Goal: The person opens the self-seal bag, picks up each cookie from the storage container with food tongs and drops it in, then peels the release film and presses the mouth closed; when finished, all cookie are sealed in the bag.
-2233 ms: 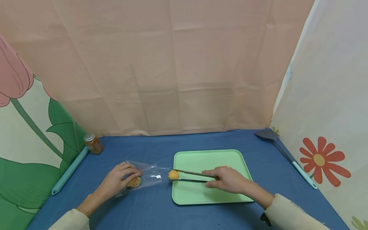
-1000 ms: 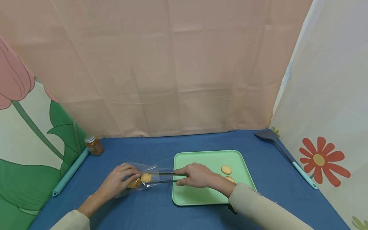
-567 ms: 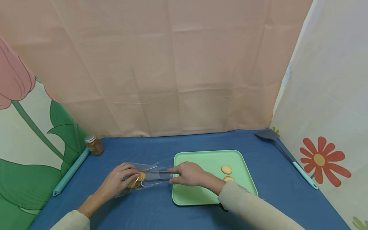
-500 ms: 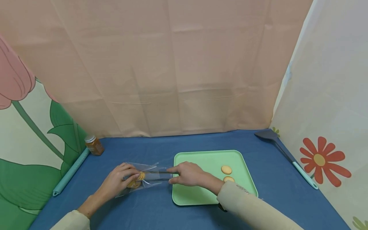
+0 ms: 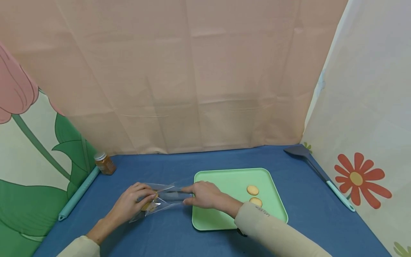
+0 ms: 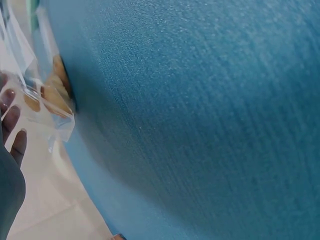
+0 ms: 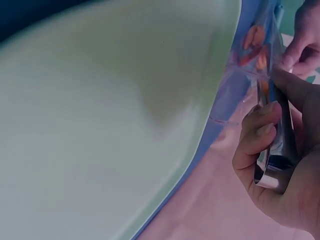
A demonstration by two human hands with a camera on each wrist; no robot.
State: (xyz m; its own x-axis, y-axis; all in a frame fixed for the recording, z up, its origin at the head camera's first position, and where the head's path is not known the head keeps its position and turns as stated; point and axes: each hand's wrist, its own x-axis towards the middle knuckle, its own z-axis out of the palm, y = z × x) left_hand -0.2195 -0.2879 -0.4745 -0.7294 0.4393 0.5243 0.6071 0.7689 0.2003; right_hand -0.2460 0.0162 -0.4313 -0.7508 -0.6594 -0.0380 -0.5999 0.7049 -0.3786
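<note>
Head view: wrinkled clear bag (image 5: pixel 167 206), pinched by left hand (image 5: pixel 136 197).
We note right hand (image 5: pixel 205 194) gripping metal tongs (image 7: pixel 287 135), tips inside it; left hand partly hides cookies (image 5: pixel 147 206); green tray (image 5: pixel 221 219) beside.

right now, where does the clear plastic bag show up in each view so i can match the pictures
Head: clear plastic bag left of centre, below the middle, left of the green tray.
Left wrist: clear plastic bag at upper left, cut off by the frame.
Right wrist: clear plastic bag at upper right, beside the tray's rim.
Shared landmark: cookies inside it.
</note>
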